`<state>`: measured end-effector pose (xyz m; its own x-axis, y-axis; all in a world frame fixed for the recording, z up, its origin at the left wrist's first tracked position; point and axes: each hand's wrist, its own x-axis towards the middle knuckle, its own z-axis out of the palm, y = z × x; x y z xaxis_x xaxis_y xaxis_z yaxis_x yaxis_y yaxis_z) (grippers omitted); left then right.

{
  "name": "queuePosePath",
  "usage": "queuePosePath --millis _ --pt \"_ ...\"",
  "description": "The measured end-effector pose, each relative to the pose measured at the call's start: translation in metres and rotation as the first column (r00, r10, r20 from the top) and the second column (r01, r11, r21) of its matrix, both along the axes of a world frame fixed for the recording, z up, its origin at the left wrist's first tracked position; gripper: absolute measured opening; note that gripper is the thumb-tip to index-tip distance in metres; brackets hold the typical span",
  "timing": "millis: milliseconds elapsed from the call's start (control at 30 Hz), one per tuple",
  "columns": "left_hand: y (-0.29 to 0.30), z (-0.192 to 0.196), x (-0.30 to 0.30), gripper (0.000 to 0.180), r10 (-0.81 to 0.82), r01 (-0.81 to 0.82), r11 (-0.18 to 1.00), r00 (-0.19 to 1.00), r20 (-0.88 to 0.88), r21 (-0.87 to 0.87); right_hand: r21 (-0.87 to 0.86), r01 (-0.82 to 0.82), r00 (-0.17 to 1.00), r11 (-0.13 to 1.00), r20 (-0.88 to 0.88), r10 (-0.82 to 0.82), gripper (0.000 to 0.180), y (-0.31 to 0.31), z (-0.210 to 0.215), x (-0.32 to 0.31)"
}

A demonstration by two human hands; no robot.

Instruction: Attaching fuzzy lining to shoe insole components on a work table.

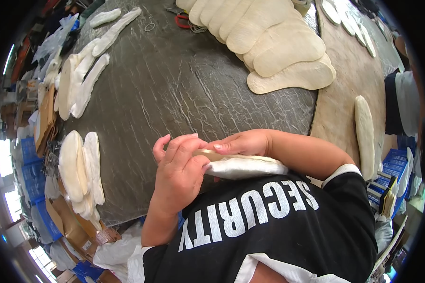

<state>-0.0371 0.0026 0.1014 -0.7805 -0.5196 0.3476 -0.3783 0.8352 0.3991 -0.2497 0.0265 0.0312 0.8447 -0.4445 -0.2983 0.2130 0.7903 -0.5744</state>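
Close to my chest, at the table's near edge, I hold a cream shoe insole with a fluffy white underside [245, 168]. My left hand [180, 162] pinches its left end between thumb and fingers. Over its far edge lies my right hand [243, 142], thumb pressed on the top face and fingers partly hidden behind it. The insole is tilted on its side, white pile toward me. Beyond my hands, a fanned stack of cream insoles [288, 45] covers the far right of the dark table.
The table has a wrinkled dark cover [174, 89] and a tan board [344, 85] at right. White fleece insoles [80, 80] lie along the left side, with another pile [78, 165] nearer me. Red-handled scissors [182, 21] sit at the far edge. Blue crates [394, 165] stand at right.
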Motion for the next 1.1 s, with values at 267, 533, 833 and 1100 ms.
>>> queuePosePath --millis 267,533,833,1100 --pt "0.008 0.004 -0.003 0.022 0.029 -0.029 1.0 1.0 0.011 0.009 -0.101 0.14 0.99 0.985 0.0 -0.14 0.049 -0.001 -0.016 0.014" --pt "0.011 -0.002 -0.015 0.02 -0.027 0.018 0.998 0.987 0.157 0.059 -0.267 0.091 0.978 0.959 -0.16 -0.138 0.041 -0.012 -0.005 0.003" --pt "0.015 -0.003 -0.017 0.009 -0.164 0.158 0.986 0.968 0.191 0.044 -0.582 -0.612 0.594 0.536 -0.785 -0.174 0.024 -0.032 0.038 0.0" --pt "0.009 0.0 -0.009 0.009 -0.204 0.187 0.975 0.969 0.143 0.121 -0.613 -0.312 0.632 0.726 -0.705 -0.323 0.026 -0.02 0.024 -0.007"
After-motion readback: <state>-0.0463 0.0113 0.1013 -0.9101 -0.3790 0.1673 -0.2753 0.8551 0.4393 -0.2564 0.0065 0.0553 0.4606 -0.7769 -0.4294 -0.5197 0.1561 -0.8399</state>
